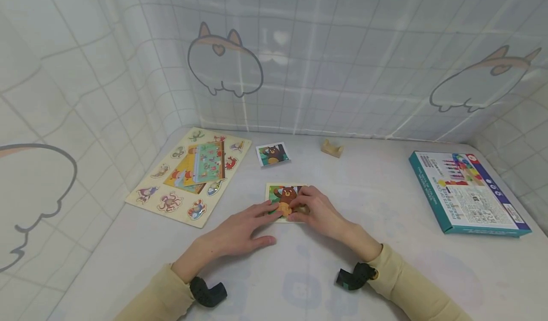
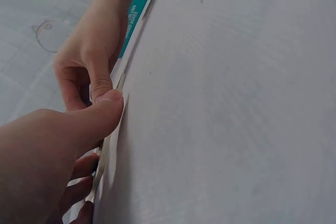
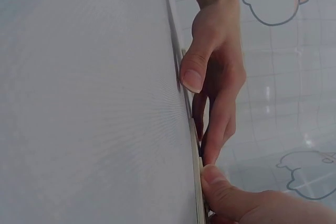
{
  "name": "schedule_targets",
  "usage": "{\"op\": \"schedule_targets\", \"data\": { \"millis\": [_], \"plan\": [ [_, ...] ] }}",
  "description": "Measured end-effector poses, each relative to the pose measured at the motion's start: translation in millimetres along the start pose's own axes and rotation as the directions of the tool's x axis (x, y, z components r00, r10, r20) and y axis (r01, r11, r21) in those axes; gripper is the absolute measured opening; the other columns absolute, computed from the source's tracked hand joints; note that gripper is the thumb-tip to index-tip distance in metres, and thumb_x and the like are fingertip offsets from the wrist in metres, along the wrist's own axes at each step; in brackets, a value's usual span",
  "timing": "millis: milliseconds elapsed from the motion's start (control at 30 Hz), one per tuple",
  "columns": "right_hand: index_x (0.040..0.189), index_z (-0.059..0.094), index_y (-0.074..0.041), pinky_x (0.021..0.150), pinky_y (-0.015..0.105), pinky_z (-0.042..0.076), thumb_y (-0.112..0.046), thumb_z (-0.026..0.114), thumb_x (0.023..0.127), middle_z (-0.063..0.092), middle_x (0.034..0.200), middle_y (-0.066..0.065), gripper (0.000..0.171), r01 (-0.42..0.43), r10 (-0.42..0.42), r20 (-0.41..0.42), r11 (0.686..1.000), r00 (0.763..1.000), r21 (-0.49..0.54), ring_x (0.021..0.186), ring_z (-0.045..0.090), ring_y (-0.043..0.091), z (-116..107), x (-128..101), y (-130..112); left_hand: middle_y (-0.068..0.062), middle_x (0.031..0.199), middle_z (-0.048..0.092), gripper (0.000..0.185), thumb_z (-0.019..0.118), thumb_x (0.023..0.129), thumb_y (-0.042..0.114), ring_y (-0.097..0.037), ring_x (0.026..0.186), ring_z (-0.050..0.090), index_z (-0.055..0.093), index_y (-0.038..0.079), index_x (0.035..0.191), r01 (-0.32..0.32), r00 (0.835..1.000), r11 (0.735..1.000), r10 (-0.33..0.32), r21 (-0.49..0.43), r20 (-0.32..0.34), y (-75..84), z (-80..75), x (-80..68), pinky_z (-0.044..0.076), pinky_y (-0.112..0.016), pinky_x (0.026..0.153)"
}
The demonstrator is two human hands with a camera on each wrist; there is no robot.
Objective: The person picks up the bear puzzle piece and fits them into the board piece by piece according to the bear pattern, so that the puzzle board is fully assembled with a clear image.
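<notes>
Centrally, a white table fills the scene, backed by a pale checked curtain printed with outline drawings of a cat-like animal.

At the left lies a wooden puzzle board whose rim recesses hold sea-creature pieces, an octopus and a crab among them; a smaller picture board rests across its middle.

At the right lies a flat teal box, its label side up; the label carries blocks of small print, a row of coloured shapes and a barcode patch (none of the writing is legible at this size).

Near the table's middle sits the bear puzzle, a small square picture of a brown bear on a green ground, flat on the table beneath both hands.

Left hand: fingers extended and fairly flat, tips pressing the puzzle's lower left edge, the thumb against that edge in the left wrist view; nothing is enclosed.

Right hand: fingers curled down over the puzzle's lower right part, fingertips pinching at a piece there, thumb at the board's edge in the right wrist view.

Behind the puzzle lies a loose bear card showing the same bear, well apart from a small wooden block to its right.
</notes>
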State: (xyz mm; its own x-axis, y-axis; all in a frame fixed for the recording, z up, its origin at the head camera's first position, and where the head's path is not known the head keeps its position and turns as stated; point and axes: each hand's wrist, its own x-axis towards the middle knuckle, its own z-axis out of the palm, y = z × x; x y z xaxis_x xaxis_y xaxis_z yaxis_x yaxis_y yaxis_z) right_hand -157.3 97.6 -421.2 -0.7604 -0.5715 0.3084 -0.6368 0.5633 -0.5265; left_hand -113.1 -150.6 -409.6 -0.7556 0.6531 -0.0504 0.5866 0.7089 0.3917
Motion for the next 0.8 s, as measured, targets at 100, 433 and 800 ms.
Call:
{"op": "schedule_targets", "data": {
  "millis": [100,433,800],
  "plan": [
    [0.091,0.072,-0.017,0.068,0.023,0.043,-0.032,0.076,0.078,0.053,0.087,-0.006,0.020,-0.018,0.018,0.005,1.000,1.000,0.000,0.082,0.044,0.008,-0.2,0.3,0.0,0.008,0.154,0.024,0.063,0.047,0.090,0.059,-0.015,0.142,0.019,0.034,0.033,0.145,0.002,1.000,1.000,-0.002,-0.007,-0.001,-0.1,0.1,0.1,0.036,-0.045,0.106],
    [0.090,0.071,-0.017,0.069,0.024,0.045,-0.033,0.074,0.080,0.055,0.089,-0.007,0.020,-0.028,0.028,-0.005,0.999,1.000,-0.019,0.084,0.046,0.009,0.7,0.0,1.2,0.009,0.153,0.027,0.061,0.049,0.091,0.056,-0.014,0.142,0.020,0.036,0.032,0.145,-0.001,1.000,1.000,0.000,-0.022,-0.010,-0.1,-0.1,0.9,0.034,-0.043,0.108],
    [0.090,0.072,-0.017,0.067,0.023,0.043,-0.031,0.075,0.080,0.056,0.087,-0.005,0.017,-0.019,0.019,-0.002,1.000,1.000,-0.019,0.082,0.048,0.012,-0.4,0.8,1.3,0.009,0.152,0.029,0.052,0.050,0.095,0.044,-0.013,0.141,0.021,0.045,0.021,0.141,-0.044,0.997,0.999,0.043,-0.014,-0.066,4.1,2.7,6.1,0.033,-0.037,0.110]
  ]
}}
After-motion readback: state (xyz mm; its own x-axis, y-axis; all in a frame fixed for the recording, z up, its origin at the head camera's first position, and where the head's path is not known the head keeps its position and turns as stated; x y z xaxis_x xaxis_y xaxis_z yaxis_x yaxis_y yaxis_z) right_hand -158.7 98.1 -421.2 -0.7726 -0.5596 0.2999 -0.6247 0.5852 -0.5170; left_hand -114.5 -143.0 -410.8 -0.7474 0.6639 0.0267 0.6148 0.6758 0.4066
